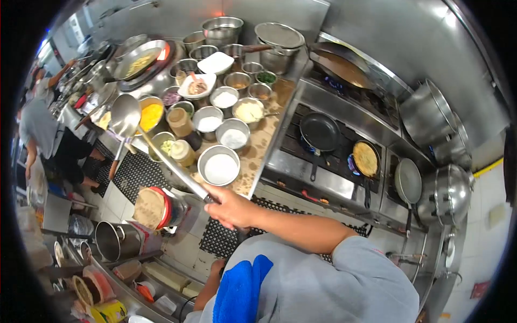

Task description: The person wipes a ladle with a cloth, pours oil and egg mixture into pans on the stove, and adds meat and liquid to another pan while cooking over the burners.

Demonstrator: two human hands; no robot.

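My right hand (231, 208) is closed around the end of a long metal handle. It belongs to a large steel ladle (125, 114), whose bowl hangs at the left, beside a metal container of yellow liquid (152, 113). Beneath and beyond the handle are a squeeze bottle with pale yellow contents (182, 153), a bowl of white powder (218, 166) and several smaller ingredient bowls. Low beside my body, under a blue cloth (242, 288), part of my left hand (217, 267) shows; its fingers are mostly hidden.
On the stove at right are a black frying pan (320, 132), a small pan with a browned flat food (365, 159) over flame, and a wok (342, 64). Big steel pots (428, 113) stand beyond. A lidded bucket (151, 209) is on the floor. A co-worker (40, 126) stands at left.
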